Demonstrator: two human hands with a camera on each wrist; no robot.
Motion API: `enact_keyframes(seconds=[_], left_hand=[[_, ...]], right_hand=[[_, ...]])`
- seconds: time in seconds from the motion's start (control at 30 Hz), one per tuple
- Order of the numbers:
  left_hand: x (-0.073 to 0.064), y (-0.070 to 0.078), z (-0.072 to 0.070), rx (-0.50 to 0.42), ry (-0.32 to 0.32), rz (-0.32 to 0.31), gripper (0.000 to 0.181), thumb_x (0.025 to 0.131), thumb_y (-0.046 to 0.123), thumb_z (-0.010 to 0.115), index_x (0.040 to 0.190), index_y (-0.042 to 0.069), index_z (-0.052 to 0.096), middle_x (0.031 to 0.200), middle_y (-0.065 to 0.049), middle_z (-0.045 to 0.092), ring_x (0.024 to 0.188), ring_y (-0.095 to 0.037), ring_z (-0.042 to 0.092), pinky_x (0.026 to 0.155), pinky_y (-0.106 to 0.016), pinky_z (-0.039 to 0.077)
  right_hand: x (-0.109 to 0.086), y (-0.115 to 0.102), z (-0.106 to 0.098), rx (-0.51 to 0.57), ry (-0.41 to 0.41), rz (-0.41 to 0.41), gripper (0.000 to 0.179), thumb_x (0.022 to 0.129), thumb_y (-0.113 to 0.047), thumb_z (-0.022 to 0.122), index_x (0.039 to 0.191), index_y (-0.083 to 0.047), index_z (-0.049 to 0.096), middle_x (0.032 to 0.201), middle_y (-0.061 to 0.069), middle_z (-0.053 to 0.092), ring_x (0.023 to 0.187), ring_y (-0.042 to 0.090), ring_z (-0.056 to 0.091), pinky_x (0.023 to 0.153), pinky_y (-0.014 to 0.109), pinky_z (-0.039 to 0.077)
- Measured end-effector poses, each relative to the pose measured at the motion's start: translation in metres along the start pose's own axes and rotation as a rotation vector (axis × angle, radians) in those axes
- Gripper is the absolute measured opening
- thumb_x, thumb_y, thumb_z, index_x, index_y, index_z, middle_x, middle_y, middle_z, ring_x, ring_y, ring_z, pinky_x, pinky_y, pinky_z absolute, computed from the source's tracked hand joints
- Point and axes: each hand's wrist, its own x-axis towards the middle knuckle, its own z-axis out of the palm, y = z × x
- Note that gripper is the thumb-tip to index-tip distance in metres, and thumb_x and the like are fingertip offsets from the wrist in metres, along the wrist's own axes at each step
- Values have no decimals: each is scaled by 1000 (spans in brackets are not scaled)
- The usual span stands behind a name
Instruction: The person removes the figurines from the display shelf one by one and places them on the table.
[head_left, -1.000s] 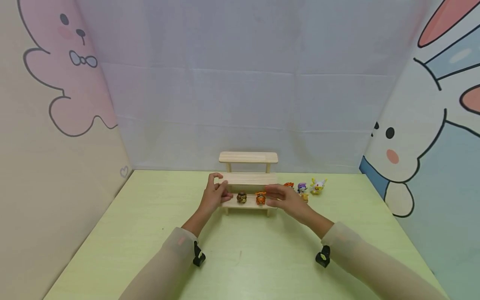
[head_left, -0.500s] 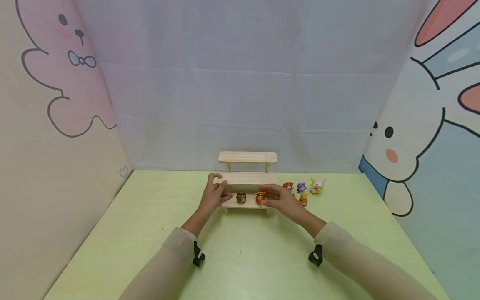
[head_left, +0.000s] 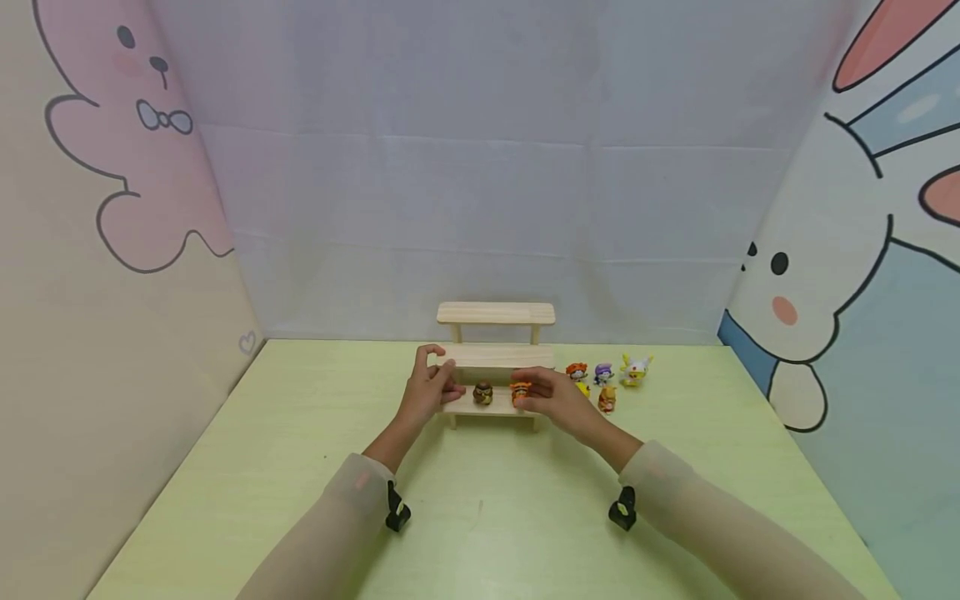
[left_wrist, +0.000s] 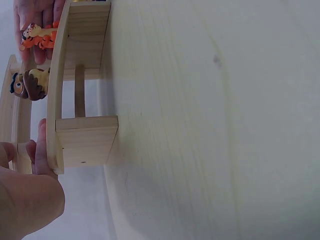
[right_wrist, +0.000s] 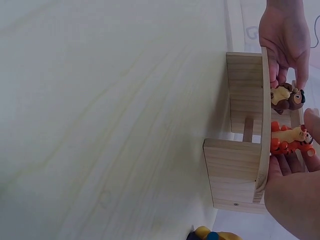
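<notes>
A small tiered wooden shelf [head_left: 495, 357] stands at the back middle of the table. My left hand [head_left: 425, 393] grips its left end, index finger bent over the middle tier. On the lowest tier stands a brown owl figurine [head_left: 483, 393], upright and close to the left fingers. To its right is an orange tiger figurine [head_left: 519, 389], also seen upright on the tier in the right wrist view. My right hand [head_left: 566, 404] holds the tiger figurine, with the thumb in front and the fingers behind, partly covering it.
Right of the shelf, several figurines stand on the table, among them a purple-topped one [head_left: 603, 374], a yellow-and-white one [head_left: 634, 371] and an orange-yellow one [head_left: 607, 399]. A pale cloth wall [head_left: 420, 208] rises behind the table [head_left: 480, 517].
My right hand has moved left, from beside the tiger figurine to around it, uncovering more of the figurines at right. My left hand stays at the shelf's left end.
</notes>
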Motion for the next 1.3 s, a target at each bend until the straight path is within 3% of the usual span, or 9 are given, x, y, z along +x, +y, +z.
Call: enact_keyframes(seconds=[0.23, 0.43, 0.7, 0.83, 1.03, 1.3], left_hand=[[0, 2, 0, -5, -6, -2, 29, 110, 25, 54, 134, 17, 40, 89, -14, 63, 78, -23, 76, 71, -29, 65], [0, 2, 0, 6, -5, 3, 33, 110, 25, 54, 137, 12, 39, 90, -16, 64, 81, -28, 76, 73, -32, 66], [-3, 9, -4, -28, -47, -35, 37, 111, 19, 51, 142, 6, 36, 92, -24, 62, 92, -44, 74, 87, -52, 63], [1, 4, -5, -42, -56, -41, 34, 111, 18, 51, 140, 7, 37, 92, -25, 62, 92, -46, 73, 90, -56, 61], [0, 0, -2, -18, -29, -16, 36, 110, 26, 54, 139, 13, 38, 93, -21, 63, 89, -39, 75, 86, -46, 64], [1, 0, -1, 3, -14, -5, 33, 110, 25, 53, 138, 14, 39, 94, -19, 64, 83, -30, 76, 78, -36, 66]], right_hand=[[-2, -2, 2, -14, 10, 3, 49, 97, -12, 74, 142, -2, 58, 142, 15, 60, 135, 34, 56, 104, 39, 56], [-2, -1, 3, -24, 14, -7, 47, 97, -10, 73, 141, -3, 59, 134, 15, 64, 125, 31, 63, 95, 36, 60], [-3, 0, 4, -52, 14, -12, 46, 99, -12, 71, 141, 1, 58, 128, 19, 67, 117, 32, 67, 95, 44, 60], [-3, 1, 4, -45, 23, -19, 45, 99, -12, 71, 141, 1, 58, 124, 19, 68, 113, 30, 70, 94, 43, 61], [-3, 1, 3, -33, 31, -39, 44, 99, -10, 70, 140, 2, 59, 122, 20, 69, 110, 28, 71, 92, 42, 62], [-8, -1, -1, -49, 43, -24, 45, 99, -13, 71, 141, -2, 60, 126, 16, 68, 112, 29, 70, 95, 44, 60]])
